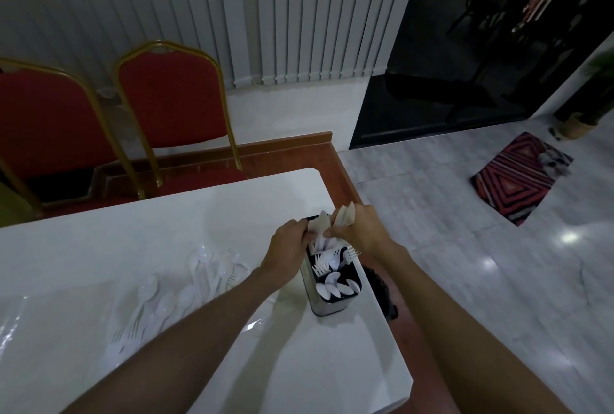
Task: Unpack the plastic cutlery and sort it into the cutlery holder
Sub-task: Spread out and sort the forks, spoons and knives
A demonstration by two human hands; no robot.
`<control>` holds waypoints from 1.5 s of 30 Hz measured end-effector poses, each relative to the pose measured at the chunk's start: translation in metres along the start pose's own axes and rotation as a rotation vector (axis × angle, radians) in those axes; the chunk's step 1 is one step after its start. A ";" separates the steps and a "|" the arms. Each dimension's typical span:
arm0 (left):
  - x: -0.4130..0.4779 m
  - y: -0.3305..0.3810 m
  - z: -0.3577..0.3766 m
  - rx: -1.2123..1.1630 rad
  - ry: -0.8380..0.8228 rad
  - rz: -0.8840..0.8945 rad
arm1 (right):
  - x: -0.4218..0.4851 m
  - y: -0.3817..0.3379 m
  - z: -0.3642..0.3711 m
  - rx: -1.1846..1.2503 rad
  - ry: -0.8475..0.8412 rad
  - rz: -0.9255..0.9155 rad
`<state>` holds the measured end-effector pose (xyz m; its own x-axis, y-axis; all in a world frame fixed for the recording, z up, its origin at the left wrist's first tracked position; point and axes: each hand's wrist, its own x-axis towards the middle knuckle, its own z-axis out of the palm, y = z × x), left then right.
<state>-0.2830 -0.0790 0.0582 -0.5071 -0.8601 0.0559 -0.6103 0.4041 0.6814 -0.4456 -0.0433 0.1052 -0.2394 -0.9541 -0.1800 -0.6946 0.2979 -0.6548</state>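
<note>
We are holding our left hand (288, 242) and right hand (362, 228) over the far end of the cutlery holder (324, 309), near the counter (232, 214) edge. Both sets of fingers are pinching white plastic pieces (345, 214), probably knives, apparently steering them into their own compartment. Forks (324, 264) and spoons (334, 285) are standing nearer; loose cutlery (172, 294) is waiting leftward.
</note>
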 end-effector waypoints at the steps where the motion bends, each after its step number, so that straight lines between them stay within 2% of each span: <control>1: 0.000 0.000 -0.002 -0.004 0.007 0.002 | 0.000 -0.002 -0.003 -0.031 -0.002 -0.029; 4: 0.001 -0.003 -0.005 -0.060 0.046 -0.020 | 0.001 -0.004 -0.004 -0.079 0.006 -0.073; 7: -0.001 -0.003 -0.004 -0.104 0.057 -0.034 | -0.001 -0.002 0.005 -0.177 -0.112 -0.098; 9: -0.003 -0.002 -0.004 -0.132 0.079 -0.049 | -0.001 0.000 0.002 -0.186 -0.123 -0.149; 13: -0.008 -0.003 -0.008 -0.166 0.143 0.005 | -0.009 0.001 -0.013 -0.031 0.031 -0.208; 15: -0.009 -0.003 -0.009 -0.158 0.146 0.002 | -0.011 0.005 -0.005 -0.050 0.091 -0.247; 19: -0.009 -0.001 -0.004 -0.133 0.099 -0.072 | -0.014 0.017 0.012 -0.053 0.066 -0.216; 22: -0.010 0.000 -0.006 -0.139 0.134 -0.048 | -0.018 0.018 0.012 -0.028 0.158 -0.223; 25: -0.013 -0.002 -0.007 -0.190 0.106 -0.030 | -0.022 0.023 0.019 -0.111 0.256 -0.302; 28: -0.020 -0.006 -0.006 -0.208 0.040 -0.001 | -0.026 0.029 0.029 -0.150 0.253 -0.251; 30: -0.025 -0.009 -0.008 -0.220 0.027 0.021 | -0.029 0.027 0.032 -0.168 0.309 -0.266; 34: -0.033 -0.018 -0.016 -0.164 0.021 0.017 | -0.029 0.015 0.038 -0.216 0.368 -0.383; 40: -0.050 -0.057 -0.043 -0.064 0.113 -0.084 | -0.019 -0.032 0.069 -0.206 0.325 -0.514; 43: -0.077 -0.094 -0.064 -0.055 0.163 -0.150 | -0.022 -0.051 0.109 -0.157 0.199 -0.563; 45: -0.105 -0.126 -0.078 -0.054 0.212 -0.218 | -0.032 -0.061 0.144 -0.139 0.058 -0.563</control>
<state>-0.1055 -0.0637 0.0239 -0.2262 -0.9728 0.0508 -0.6545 0.1904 0.7317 -0.2975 -0.0357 0.0450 0.1585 -0.9645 0.2112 -0.8075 -0.2497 -0.5344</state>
